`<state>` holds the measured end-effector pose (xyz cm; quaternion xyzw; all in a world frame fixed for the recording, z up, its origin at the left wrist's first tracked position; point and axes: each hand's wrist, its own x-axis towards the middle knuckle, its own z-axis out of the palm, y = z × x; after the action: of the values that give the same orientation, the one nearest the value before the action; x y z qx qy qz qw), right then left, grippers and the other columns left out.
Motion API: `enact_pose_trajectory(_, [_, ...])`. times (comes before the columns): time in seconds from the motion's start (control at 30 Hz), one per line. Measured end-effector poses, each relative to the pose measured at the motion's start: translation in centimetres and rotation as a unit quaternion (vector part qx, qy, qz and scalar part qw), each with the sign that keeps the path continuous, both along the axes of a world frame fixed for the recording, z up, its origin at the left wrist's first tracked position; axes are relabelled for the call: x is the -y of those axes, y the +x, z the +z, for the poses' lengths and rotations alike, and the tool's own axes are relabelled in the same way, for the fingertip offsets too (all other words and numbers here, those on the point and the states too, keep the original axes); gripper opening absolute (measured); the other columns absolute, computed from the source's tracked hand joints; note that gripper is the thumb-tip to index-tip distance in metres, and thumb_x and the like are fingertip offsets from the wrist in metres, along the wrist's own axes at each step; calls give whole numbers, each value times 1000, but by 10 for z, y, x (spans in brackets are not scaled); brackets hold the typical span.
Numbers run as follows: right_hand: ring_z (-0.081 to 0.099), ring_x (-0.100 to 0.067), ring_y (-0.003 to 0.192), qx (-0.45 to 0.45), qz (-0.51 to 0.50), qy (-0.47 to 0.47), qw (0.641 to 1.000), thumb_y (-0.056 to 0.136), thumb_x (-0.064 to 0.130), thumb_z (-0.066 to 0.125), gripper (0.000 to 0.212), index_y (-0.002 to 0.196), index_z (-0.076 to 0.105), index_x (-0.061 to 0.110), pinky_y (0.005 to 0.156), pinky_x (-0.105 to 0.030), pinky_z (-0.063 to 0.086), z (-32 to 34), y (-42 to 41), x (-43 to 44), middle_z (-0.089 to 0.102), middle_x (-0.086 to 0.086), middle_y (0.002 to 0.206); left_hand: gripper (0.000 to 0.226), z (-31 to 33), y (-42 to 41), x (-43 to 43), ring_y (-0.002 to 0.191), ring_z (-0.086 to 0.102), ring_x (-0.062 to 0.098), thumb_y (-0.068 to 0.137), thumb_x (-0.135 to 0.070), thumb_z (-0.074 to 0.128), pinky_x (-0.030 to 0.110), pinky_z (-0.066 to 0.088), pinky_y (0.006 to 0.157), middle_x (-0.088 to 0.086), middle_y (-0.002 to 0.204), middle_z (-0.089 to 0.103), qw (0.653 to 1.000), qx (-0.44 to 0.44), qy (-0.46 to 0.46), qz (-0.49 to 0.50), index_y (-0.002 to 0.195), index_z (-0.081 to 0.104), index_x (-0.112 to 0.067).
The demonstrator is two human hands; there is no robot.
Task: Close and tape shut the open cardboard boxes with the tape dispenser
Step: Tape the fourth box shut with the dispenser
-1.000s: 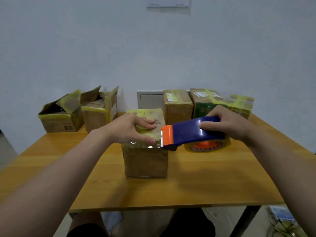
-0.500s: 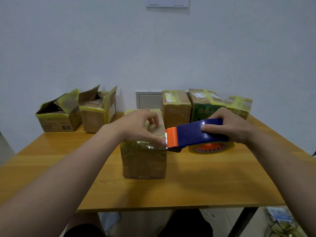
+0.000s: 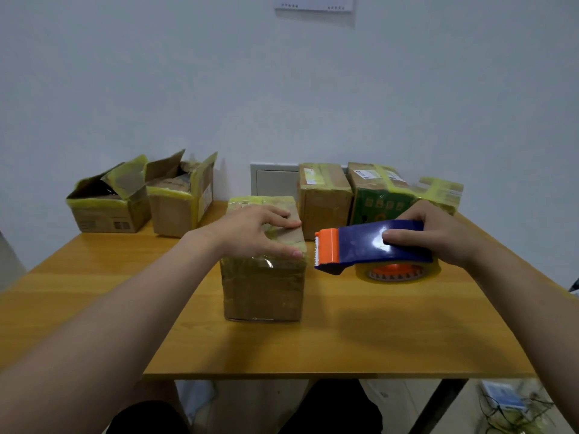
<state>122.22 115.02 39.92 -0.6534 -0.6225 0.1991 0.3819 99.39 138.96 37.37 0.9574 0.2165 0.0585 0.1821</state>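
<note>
A pale bare wall (image 3: pixel 282 89) fills the upper half of the frame, with a sheet of paper (image 3: pixel 313 3) at the top edge and a small panel (image 3: pixel 272 183) set low behind the boxes. Below it the wooden table (image 3: pixel 344 339) spreads across the middle, smooth and slightly glossy. It would probably let a light box slide under a sideways pull. Two open boxes (image 3: pixel 106 208) wait at the upper left of the table, flaps up. Three taped boxes (image 3: pixel 322 195) stand at the upper right. The centre box (image 3: pixel 263 289) is closed and wrapped in shiny tape. The left hand (image 3: pixel 247 236) lies on its top, fingers nearly straight and slightly spread, thumb pressing along the near edge. The right hand (image 3: pixel 438 233) grips the blue tape dispenser (image 3: pixel 369 242) right of centre, fingers curled over its body. The orange toothed end is just beside the box's right top edge. It cannot be told whether the tape is cut. If it is not, pulling away could lift the strip or drag the box. The thumb sits close to the teeth and risks a nick.
</note>
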Motion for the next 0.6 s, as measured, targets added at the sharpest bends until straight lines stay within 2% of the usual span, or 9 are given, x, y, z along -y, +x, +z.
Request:
enact_pose_trajectory(0.07, [59, -7, 48, 34, -6, -15, 999, 81, 54, 65, 33, 60, 72, 30, 49, -13, 40, 5, -5, -3, 67, 3, 57, 95, 1, 0, 2, 154, 24, 14, 60, -89, 60, 57, 27, 123, -20, 160, 39, 1000, 1, -1, 0, 146, 52, -51])
enact_pose_trajectory(0.13, [64, -14, 54, 91, -21, -33, 995, 70, 71, 63, 54, 73, 72, 18, 51, -17, 43, 11, -9, -7, 72, -2, 66, 95, 3, 0, 6, 154, 24, 14, 60, -86, 61, 56, 27, 123, -19, 160, 40, 1000, -1, -5, 2, 147, 52, -48])
enact_pose_trajectory(0.17, [66, -17, 57, 119, -35, -39, 991, 66, 76, 62, 63, 76, 71, 15, 52, -21, 45, 15, -12, -9, 73, -2, 68, 95, 4, 0, 8, 154, 24, 13, 60, -85, 61, 54, 28, 123, -18, 160, 40, 1000, -2, -10, 3, 147, 52, -47])
enact_pose_trajectory(0.27, [67, -19, 61, 203, -89, -70, 973, 70, 80, 67, 67, 76, 70, 13, 55, -35, 49, 32, -25, -17, 72, -4, 67, 95, 4, 1, 9, 154, 25, 13, 59, -88, 62, 57, 25, 123, -20, 160, 41, 1000, 0, -13, 2, 145, 54, -49])
enact_pose_trajectory(0.33, [66, -22, 63, 337, -121, -110, 927, 75, 78, 66, 65, 75, 71, 14, 58, -39, 54, 37, -37, -26, 70, -5, 66, 98, 2, 1, 5, 153, 25, 12, 55, -93, 60, 58, 23, 124, -22, 159, 41, 1000, 5, -13, 1, 143, 55, -51])
enact_pose_trajectory(0.37, [65, -21, 64, 404, -130, -132, 896, 76, 76, 65, 62, 75, 69, 14, 59, -38, 55, 35, -45, -31, 68, -3, 65, 100, 1, 1, 3, 153, 26, 12, 53, -95, 59, 57, 23, 125, -22, 159, 41, 1000, 7, -13, 1, 143, 55, -51])
enact_pose_trajectory(0.4, [64, -17, 63, 430, -136, -147, 881, 77, 74, 65, 59, 76, 68, 16, 58, -34, 55, 28, -48, -35, 67, -1, 65, 101, 1, 0, 2, 153, 26, 12, 52, -97, 58, 56, 23, 125, -23, 159, 41, 1000, 10, -13, -3, 142, 55, -52])
enact_pose_trajectory(0.5, [68, -14, 64, 362, -140, -163, 907, 82, 72, 63, 56, 83, 71, 16, 62, -30, 59, 7, -49, -43, 71, 4, 68, 110, -2, -1, -2, 151, 30, 10, 46, -107, 49, 54, 27, 123, -23, 158, 42, 999, 29, -22, -15, 141, 57, -52])
enact_pose_trajectory(0.6, [68, -13, 62, 338, -162, -118, 920, 81, 73, 63, 58, 81, 72, 17, 62, -30, 59, -3, -46, -49, 70, 5, 65, 105, -1, 4, -2, 146, 37, 10, 50, -108, 45, 51, 33, 120, -21, 153, 47, 998, 46, -52, -2, 136, 63, -50])
